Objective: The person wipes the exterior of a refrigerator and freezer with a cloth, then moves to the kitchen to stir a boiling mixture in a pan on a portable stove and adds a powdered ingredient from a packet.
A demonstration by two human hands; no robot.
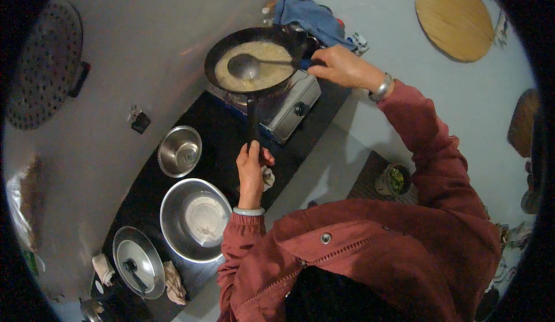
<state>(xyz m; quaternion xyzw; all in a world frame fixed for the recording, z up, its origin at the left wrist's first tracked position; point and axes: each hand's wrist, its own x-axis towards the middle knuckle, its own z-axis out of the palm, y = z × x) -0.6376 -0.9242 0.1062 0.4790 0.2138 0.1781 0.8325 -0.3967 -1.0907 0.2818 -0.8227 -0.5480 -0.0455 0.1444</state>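
Observation:
My left hand (251,165) is closed around the long black handle (253,116) of a dark wok (211,68). The wok sits over a portable gas stove (288,109) and contains a pale yellowish, bubbly mixture (269,79). From the right, my right hand (336,67) grips the handle end of a metal ladle (243,67). The ladle's round bowl is over the mixture, at its left part; whether it touches the mixture I cannot tell. A crumpled whitish cloth or paper (268,179) shows partly behind my left hand.
On the black counter (208,118) are a small steel bowl (180,152), a large steel basin (173,222) and a glass lid (138,263). A blue cloth (303,11) lies behind the wok. A container with chopped greens (395,179) stands lower right. A round wooden board (453,16) is at upper right.

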